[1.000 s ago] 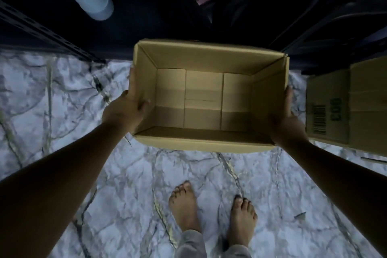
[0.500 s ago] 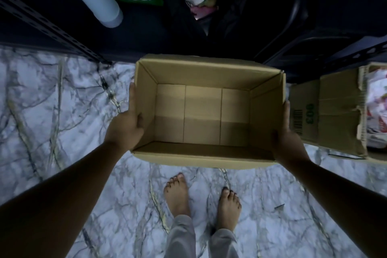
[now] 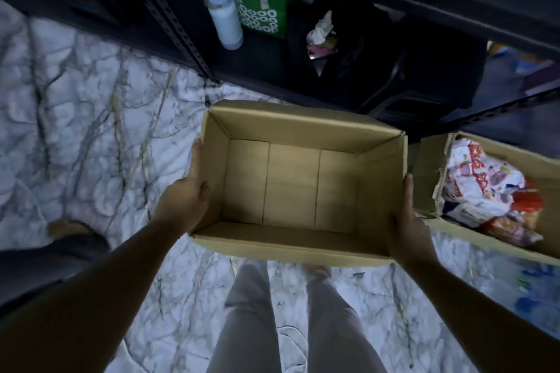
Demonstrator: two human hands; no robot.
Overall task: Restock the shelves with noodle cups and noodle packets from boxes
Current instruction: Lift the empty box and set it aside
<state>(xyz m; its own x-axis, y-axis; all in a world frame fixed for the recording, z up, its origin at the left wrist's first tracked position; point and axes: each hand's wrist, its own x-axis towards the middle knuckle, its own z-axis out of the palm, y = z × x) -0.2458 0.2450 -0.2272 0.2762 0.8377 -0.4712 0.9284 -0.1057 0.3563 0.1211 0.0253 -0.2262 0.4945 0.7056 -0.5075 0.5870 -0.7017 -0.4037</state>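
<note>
— So, where is the carton?
— I see the empty box (image 3: 303, 127) held off the marble floor (image 3: 91, 130), in front of the dark shelving (image 3: 169, 18) and above the person's legs. Nothing lies inside it; only bare cardboard shows.
— And the hands?
— The left hand (image 3: 185, 197) grips the left wall, thumb hooked over the rim and fingers laid straight along the outside. The right hand (image 3: 406, 221) presses flat against the right wall, fingers straight as far as I can make out.
— How far along are we?
— I'd judge this box is finished and needs setting aside. Just beside it on the right, a second box (image 3: 485, 241) holds crumpled noodle packets (image 3: 485, 185), so there is stock left to shelve. The lowest shelf shows a green bag (image 3: 263, 12) and a white bottle (image 3: 225, 21), no noodles. The upper shelves are out of my view.
</note>
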